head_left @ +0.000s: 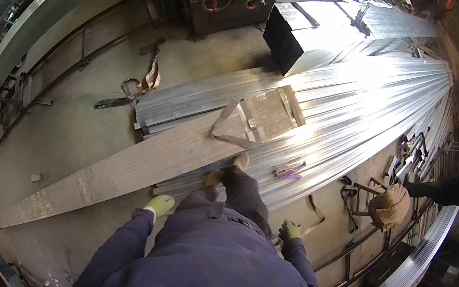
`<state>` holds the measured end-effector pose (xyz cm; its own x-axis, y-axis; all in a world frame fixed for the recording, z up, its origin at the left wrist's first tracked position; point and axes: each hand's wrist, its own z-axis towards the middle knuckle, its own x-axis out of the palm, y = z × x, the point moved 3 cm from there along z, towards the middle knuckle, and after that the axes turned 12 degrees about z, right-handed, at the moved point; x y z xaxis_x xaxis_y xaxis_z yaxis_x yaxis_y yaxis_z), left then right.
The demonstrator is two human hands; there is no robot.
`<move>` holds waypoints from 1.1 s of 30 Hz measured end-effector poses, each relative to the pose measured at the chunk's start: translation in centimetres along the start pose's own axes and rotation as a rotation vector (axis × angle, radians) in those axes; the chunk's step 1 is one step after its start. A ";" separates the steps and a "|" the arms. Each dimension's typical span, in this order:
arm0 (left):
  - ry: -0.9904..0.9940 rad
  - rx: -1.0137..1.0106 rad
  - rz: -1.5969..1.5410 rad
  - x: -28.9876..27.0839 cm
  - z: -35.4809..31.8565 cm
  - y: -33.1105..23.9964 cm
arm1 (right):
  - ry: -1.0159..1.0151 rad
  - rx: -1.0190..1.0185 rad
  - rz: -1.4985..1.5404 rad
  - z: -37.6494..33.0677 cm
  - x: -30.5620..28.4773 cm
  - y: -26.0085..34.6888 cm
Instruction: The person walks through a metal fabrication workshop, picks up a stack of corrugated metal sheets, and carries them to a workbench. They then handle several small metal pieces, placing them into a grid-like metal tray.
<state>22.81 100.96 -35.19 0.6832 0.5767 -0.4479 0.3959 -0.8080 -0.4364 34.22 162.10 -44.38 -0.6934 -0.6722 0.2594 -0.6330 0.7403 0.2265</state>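
My left hand (161,205), in a pale yellow-green glove, hangs beside my hip above the floor. Its fingers look loosely stretched, and nothing shows in them. On the other side my right hand (290,230), in a darker green glove, hangs with fingers slightly bent and apart; I see no object in it. My feet (240,161) are at the long metal profiles (341,119) laid in a bundle. Across the bundle's left part lies a dull grey plank-like stack (134,173). A flat strap (236,140) lies looped over it.
A purple-handled tool (290,170) lies on the profiles. Another strap (145,85) lies on the floor at left. A machine with handwheels (216,0) and a black-ended block (284,41) stand ahead. A cushioned stool (389,206) and a person's dark-clothed leg (444,191) are at right.
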 end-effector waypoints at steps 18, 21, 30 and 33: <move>0.119 0.125 0.103 -6.3 12.1 -14.2 | -0.442 -0.410 -0.477 -2.2 6.4 10.0; 0.120 0.123 0.121 -8.9 13.5 -16.7 | -0.549 -0.354 -0.385 -3.0 4.3 4.5; 0.216 0.174 0.185 -8.6 14.7 -12.2 | -0.610 -0.212 -0.222 -9.0 0.2 -13.5; 0.286 0.352 0.287 -6.4 11.8 -11.6 | -0.682 -0.246 -0.179 -10.8 -1.4 -16.8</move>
<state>6.63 108.02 -36.48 0.8932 0.2427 -0.3784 -0.0276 -0.8105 -0.5850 49.53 150.68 -38.43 -0.6976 -0.5783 -0.4230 -0.7162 0.5455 0.4353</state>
